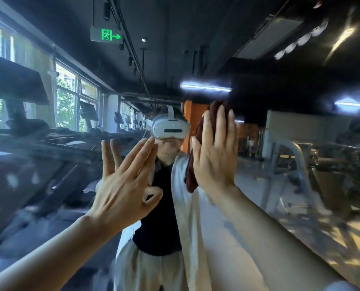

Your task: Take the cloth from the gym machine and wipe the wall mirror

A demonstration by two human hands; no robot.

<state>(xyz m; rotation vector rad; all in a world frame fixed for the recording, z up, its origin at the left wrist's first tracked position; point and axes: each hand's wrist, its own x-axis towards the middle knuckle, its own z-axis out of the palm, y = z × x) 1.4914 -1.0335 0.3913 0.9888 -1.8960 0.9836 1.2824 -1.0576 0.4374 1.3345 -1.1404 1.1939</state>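
Hands are both raised flat against the large wall mirror (301, 185), which fills nearly the whole view. Right hand (213, 156) has its fingers straight and upright, its palm pressing the dark maroon folded cloth (192, 171) onto the glass; the cloth shows above the fingertips and down the hand's left edge, hanging a little below the heel of the palm. No finger curls round the cloth, so it is held by flat pressure alone. Left hand (124, 183) is spread wide with straight fingers tilted toward the right, its fingertips meeting their own reflection on the glass, and it holds nothing. The two hands sit near each other, apart, roughly in the middle of the mirror.

Between them the glass reflects the person, wearing a white head-mounted headset (170, 127), a black top and a pale open overshirt. Reflected at the left edge is a row of dark treadmills (49, 148) beneath bright windows (68, 97). A green emergency exit sign (106, 35) hangs from the black ceiling toward the upper left, long tube lights (205, 87) glow near the centre, and grey metal gym frames (296, 164) stand blurred toward the right edge.
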